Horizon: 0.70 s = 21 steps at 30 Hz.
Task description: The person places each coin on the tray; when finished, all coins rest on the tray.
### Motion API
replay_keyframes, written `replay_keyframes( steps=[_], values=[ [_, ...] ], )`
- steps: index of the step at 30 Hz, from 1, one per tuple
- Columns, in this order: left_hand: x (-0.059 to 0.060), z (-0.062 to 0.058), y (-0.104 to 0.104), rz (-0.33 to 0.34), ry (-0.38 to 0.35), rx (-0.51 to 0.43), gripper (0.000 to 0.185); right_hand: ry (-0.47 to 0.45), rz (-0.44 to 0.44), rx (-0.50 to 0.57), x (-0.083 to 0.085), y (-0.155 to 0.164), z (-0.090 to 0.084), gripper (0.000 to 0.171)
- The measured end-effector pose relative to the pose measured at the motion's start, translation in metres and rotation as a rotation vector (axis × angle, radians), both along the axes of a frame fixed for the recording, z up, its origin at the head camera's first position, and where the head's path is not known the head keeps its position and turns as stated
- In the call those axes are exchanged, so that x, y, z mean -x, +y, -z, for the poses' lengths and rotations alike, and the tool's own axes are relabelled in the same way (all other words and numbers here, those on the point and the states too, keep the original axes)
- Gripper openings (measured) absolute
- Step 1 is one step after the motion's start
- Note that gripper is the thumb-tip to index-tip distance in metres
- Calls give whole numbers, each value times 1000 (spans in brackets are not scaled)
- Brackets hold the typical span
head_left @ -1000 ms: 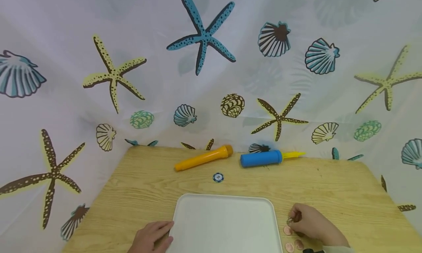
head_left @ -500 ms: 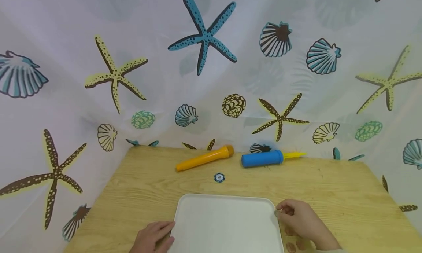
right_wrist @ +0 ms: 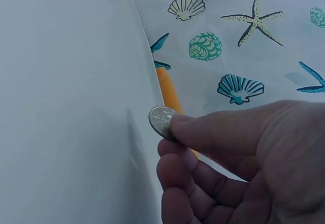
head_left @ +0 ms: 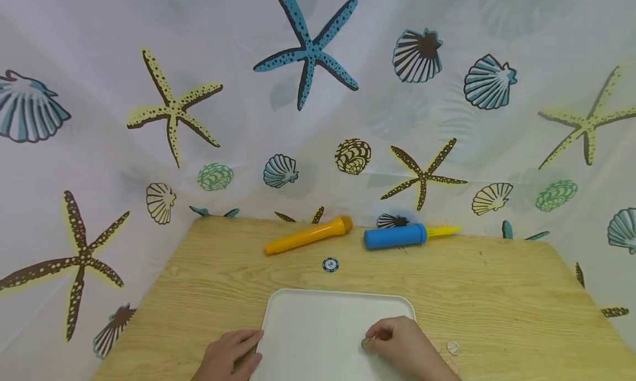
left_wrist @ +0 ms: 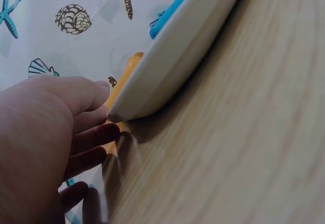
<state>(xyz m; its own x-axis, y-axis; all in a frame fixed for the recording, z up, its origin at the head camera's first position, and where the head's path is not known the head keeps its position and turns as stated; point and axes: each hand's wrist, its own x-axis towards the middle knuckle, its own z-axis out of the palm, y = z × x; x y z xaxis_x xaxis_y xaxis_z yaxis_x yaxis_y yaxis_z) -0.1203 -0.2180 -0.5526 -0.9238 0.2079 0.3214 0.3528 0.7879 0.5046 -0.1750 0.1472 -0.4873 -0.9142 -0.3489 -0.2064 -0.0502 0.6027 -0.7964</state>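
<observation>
A white tray [head_left: 318, 315] lies at the near edge of the wooden table [head_left: 497, 292]. My right hand [head_left: 397, 342] hovers over the tray's right part and pinches a silver coin [head_left: 366, 344] between thumb and fingers; the right wrist view shows the coin [right_wrist: 161, 121] just above the tray [right_wrist: 66, 107]. My left hand [head_left: 231, 356] rests on the table with its fingers [left_wrist: 89, 137] touching the tray's left corner [left_wrist: 152, 92]. A few coins [head_left: 452, 347] lie on the table right of the tray, partly hidden by my right hand.
An orange tube [head_left: 308, 236] and a blue pump [head_left: 397, 236] with a yellow tip lie at the table's far edge. A blue poker chip [head_left: 330, 265] sits between them and the tray. A seashell-print curtain [head_left: 318, 94] hangs behind.
My right hand lifted a silver coin from the coins right of the tray and carried it left over the tray. The left hand stayed at the tray's corner.
</observation>
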Motion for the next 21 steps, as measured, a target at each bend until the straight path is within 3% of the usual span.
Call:
replay_keyframes(
  steps=[4,13,21],
  values=[
    [-1,-1,0,-2,16,-4,34,-24,2,1,-2,-9,3,9],
    [-1,1,-1,8,74,1,33,41,0,-78,2,-21,8,15],
    [-1,-1,0,6,32,2,34,59,17,-171,7,-31,6,18]
  ],
)
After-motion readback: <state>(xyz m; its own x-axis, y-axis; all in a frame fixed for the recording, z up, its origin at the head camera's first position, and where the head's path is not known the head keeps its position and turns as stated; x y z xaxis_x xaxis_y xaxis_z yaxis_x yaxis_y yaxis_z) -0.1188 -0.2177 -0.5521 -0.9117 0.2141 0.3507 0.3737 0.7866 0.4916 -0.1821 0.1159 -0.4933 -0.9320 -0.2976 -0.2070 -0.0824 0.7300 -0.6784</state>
